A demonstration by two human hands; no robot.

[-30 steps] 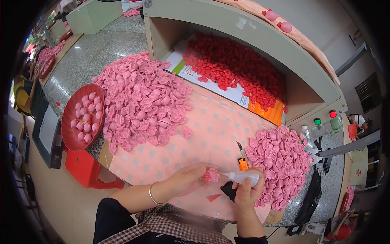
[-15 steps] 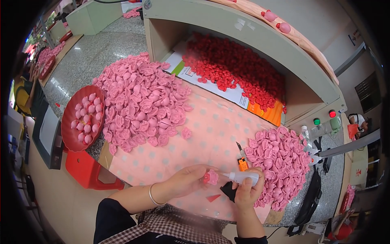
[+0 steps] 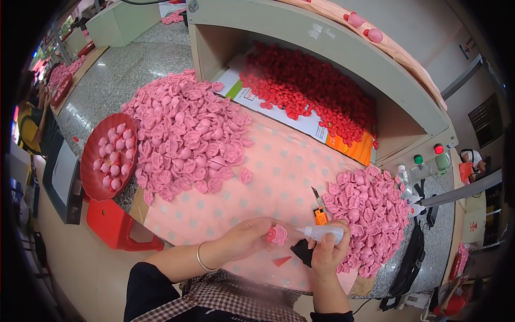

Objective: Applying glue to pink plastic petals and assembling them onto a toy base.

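Note:
My left hand (image 3: 248, 237) pinches a small pink moulded piece (image 3: 278, 235) over the near edge of the pink dotted cloth (image 3: 268, 177). My right hand (image 3: 328, 248) grips a small white squeeze bottle (image 3: 321, 232) lying sideways, its nozzle pointing left at the pink piece and almost touching it. A small red triangular piece (image 3: 281, 261) and a black object (image 3: 303, 252) lie on the cloth just below my hands.
A big heap of pink pieces (image 3: 185, 137) lies at left, a smaller heap (image 3: 367, 214) at right. A red bowl (image 3: 91, 177) of pink parts sits at far left. Red pieces (image 3: 311, 91) fill the shelf opening behind. An orange knife (image 3: 319, 210) lies near the right heap.

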